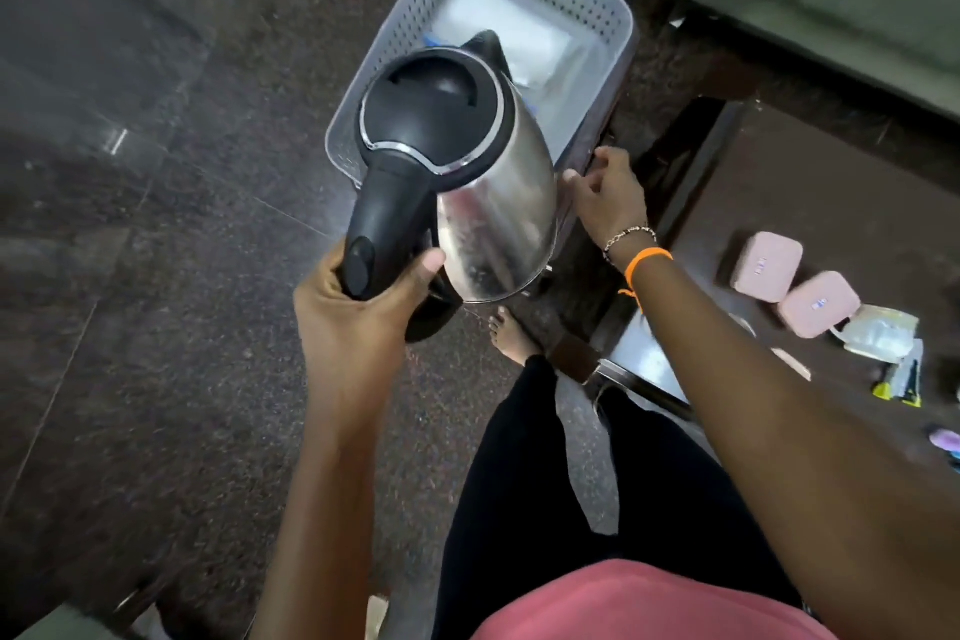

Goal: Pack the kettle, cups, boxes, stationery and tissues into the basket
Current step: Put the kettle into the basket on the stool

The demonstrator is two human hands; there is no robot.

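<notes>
Head view: the grey perforated basket (pixel 597 10) is seen on the dark floor beside a low dark table (pixel 831 182); a clear-wrapped white pack (pixel 498 31), judged to be the tissues, already lies inside it; nothing else can be made out in the basket. The steel kettle (pixel 498 203) is held tilted in the air over the basket's near end, not yet set down; its black handle is wrapped by the closed left hand (pixel 358 307). The right hand (pixel 608 198) is held loosely curled just beside the kettle's body, with nothing gripped. Two pink boxes (pixel 789 286), a crinkled clear packet (pixel 878 330) and small stationery items (pixel 901 385) are left on the table; no cups can be identified; most of the packing is judged still to be done.
</notes>
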